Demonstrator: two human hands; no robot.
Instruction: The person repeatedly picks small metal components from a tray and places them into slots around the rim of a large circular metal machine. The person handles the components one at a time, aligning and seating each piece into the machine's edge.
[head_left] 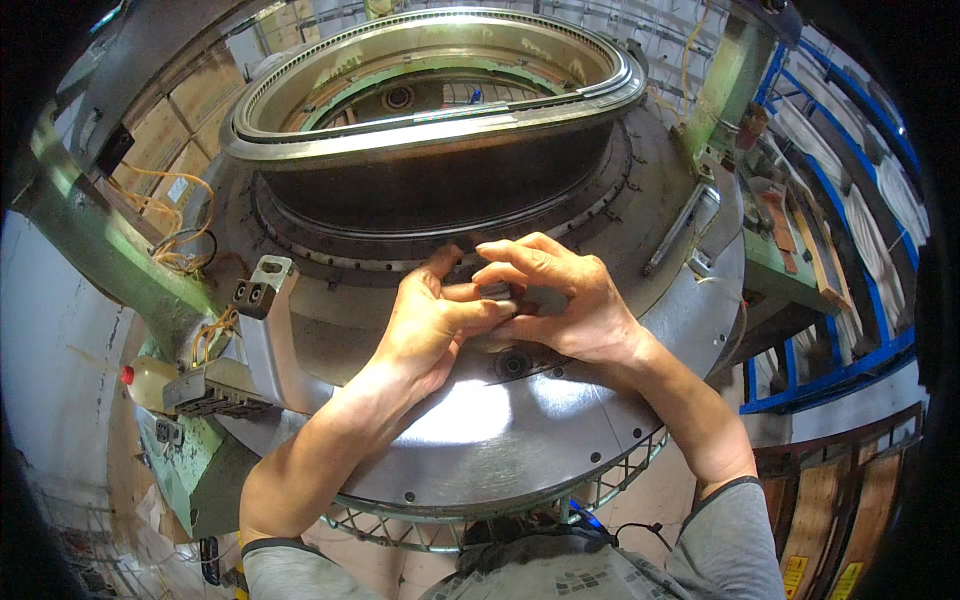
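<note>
The left hand (425,320) has a narrow grip, pinching a small metal part (497,291) over the round metal plate (480,470), before the raised ring (440,185). The right hand (575,300) curls around it; I cannot tell whether its grip presses.

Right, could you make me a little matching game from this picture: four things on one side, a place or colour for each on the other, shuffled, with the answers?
Things:
1. Right hand
2. Jug
3. Rack frame
4. Large metal ring

Places and colours:
A. Blue, on the right side of the picture
B. Fingers bent, close beside the left hand
C. Top middle, beyond both hands
D. Red-capped, on the left side of the picture

Pairs: 1-B, 2-D, 3-A, 4-C
</note>
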